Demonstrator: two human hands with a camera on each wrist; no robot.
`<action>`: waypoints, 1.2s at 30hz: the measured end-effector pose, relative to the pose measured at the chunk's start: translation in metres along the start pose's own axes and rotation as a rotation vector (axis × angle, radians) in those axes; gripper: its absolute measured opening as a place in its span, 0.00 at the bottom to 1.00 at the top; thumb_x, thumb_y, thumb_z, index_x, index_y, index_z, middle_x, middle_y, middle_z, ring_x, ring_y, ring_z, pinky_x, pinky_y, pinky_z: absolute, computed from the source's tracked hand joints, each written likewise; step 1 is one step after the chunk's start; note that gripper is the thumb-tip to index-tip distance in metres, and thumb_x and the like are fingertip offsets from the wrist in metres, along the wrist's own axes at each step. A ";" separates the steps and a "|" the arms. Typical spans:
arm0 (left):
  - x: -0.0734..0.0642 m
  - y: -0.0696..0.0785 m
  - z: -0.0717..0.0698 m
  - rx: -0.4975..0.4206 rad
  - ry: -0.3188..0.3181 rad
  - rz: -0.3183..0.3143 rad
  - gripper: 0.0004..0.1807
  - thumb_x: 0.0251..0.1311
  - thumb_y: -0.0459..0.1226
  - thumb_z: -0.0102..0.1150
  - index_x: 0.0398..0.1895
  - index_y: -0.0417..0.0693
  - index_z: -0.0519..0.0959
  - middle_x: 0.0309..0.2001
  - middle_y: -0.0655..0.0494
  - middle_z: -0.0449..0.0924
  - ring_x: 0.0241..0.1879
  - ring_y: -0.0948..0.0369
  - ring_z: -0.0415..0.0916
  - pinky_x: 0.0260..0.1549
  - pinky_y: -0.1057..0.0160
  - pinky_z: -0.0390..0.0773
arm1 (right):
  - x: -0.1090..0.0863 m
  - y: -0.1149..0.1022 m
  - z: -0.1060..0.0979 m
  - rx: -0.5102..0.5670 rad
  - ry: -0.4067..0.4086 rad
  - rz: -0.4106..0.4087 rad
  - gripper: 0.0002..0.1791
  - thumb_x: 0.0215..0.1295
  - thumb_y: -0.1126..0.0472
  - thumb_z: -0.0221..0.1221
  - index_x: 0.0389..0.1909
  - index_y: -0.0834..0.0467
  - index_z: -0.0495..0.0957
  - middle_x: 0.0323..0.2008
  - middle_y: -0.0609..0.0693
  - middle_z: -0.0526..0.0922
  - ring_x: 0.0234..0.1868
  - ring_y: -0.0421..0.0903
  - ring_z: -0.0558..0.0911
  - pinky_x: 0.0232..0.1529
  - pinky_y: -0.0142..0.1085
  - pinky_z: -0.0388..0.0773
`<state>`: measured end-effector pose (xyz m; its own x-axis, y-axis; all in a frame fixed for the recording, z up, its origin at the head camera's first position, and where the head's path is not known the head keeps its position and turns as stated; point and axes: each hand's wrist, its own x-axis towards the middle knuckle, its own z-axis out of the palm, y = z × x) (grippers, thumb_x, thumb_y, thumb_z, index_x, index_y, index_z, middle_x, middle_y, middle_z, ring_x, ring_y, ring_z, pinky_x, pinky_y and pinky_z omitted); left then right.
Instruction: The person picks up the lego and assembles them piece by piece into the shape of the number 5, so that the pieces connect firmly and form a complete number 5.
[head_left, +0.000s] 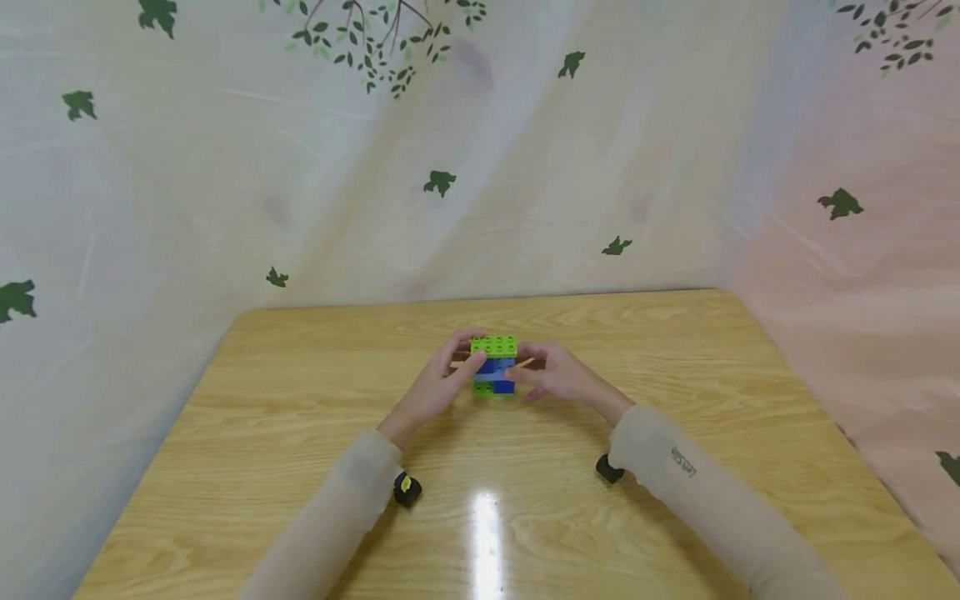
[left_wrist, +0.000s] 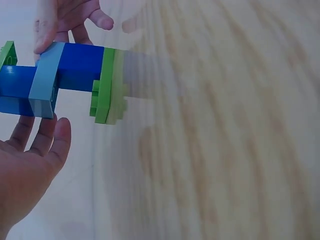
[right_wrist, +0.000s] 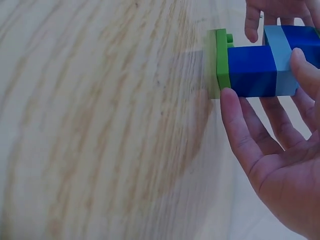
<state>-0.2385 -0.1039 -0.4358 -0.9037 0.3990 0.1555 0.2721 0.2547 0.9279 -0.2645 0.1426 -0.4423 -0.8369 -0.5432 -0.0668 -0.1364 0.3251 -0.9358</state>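
Note:
A small tower of toy building bricks (head_left: 504, 387) stands upright on the table between both hands. It has a bright green studded plate (head_left: 495, 343) on top, blue bricks (left_wrist: 80, 65) above and below a light-blue plate (left_wrist: 46, 80), and a green plate (right_wrist: 222, 57) at its foot. My left hand (head_left: 442, 379) holds the tower's left side, thumb on the front near the top, fingers behind. On the other side, my right hand (head_left: 566, 375) grips around the middle, its thumb by the light-blue layer and a fingertip low, near the bottom plate.
The wooden table (head_left: 315, 367) reflects a bright light near its front. A pale cloth backdrop (head_left: 360, 183) with leaf prints hangs behind and along the sides. Black devices (head_left: 407, 489) sit under both sleeved wrists, close over the tabletop.

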 end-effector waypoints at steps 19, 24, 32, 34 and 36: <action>-0.001 -0.003 -0.009 -0.099 0.060 0.105 0.31 0.69 0.40 0.64 0.73 0.53 0.64 0.68 0.49 0.68 0.65 0.51 0.67 0.64 0.46 0.71 | -0.012 -0.017 0.005 -0.004 0.063 -0.162 0.31 0.77 0.50 0.56 0.77 0.41 0.58 0.72 0.58 0.64 0.69 0.60 0.70 0.62 0.58 0.73; -0.001 -0.007 -0.009 -0.107 0.040 0.106 0.29 0.69 0.37 0.64 0.71 0.48 0.66 0.65 0.50 0.72 0.64 0.49 0.69 0.62 0.44 0.72 | -0.012 -0.015 0.007 0.029 0.074 -0.170 0.29 0.78 0.52 0.55 0.76 0.45 0.61 0.69 0.58 0.67 0.66 0.61 0.72 0.60 0.55 0.76; 0.001 -0.011 -0.007 -0.104 0.035 0.113 0.27 0.70 0.36 0.63 0.70 0.47 0.67 0.64 0.47 0.72 0.63 0.49 0.70 0.59 0.50 0.76 | -0.015 -0.011 0.006 0.060 0.072 -0.183 0.30 0.78 0.54 0.55 0.76 0.53 0.60 0.68 0.62 0.67 0.64 0.62 0.74 0.57 0.58 0.77; 0.001 -0.011 -0.007 -0.111 0.042 0.112 0.27 0.70 0.35 0.63 0.70 0.45 0.67 0.63 0.45 0.73 0.63 0.48 0.71 0.59 0.50 0.76 | -0.016 -0.010 0.005 0.064 0.069 -0.186 0.29 0.79 0.54 0.55 0.76 0.53 0.61 0.68 0.61 0.68 0.64 0.61 0.74 0.57 0.58 0.77; 0.001 -0.012 -0.006 -0.118 0.049 0.112 0.28 0.69 0.34 0.63 0.69 0.42 0.67 0.62 0.44 0.73 0.62 0.48 0.71 0.58 0.50 0.76 | -0.016 -0.009 0.005 0.068 0.064 -0.191 0.29 0.79 0.55 0.54 0.75 0.53 0.61 0.68 0.61 0.69 0.63 0.61 0.75 0.56 0.58 0.78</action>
<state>-0.2451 -0.1119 -0.4442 -0.8856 0.3750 0.2740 0.3340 0.1043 0.9368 -0.2475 0.1448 -0.4345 -0.8316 -0.5388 0.1347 -0.2620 0.1667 -0.9506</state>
